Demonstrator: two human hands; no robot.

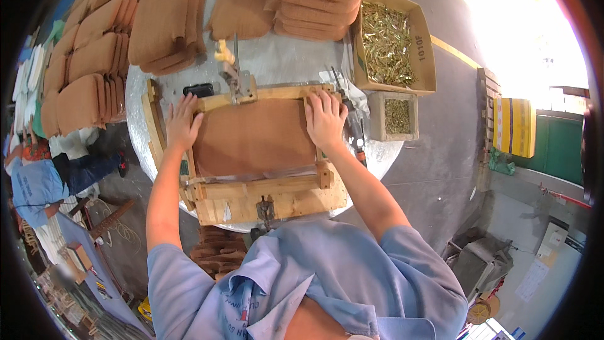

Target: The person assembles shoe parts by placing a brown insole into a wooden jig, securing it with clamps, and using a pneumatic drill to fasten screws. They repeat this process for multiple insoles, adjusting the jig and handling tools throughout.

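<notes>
Grey floor [415, 182] around bench [277, 63], yellow line [454, 51] on it beyond bench's upper right edge. Harsh white light flooding far upper right, details washed out. Well off bench's right edge: wooden pallet [484, 102], green panel [560, 151], pale grey wall [522, 214] with paper sheets [533, 280]. Off lower left edge: long blue-grey table [94, 264], loose cord [119, 234] on floor.

The blue shirt [343, 258] has a collar [259, 277], dark letters [241, 315], and short sleeves [420, 264] well back from the left hand [182, 124] and right hand [326, 121].
</notes>
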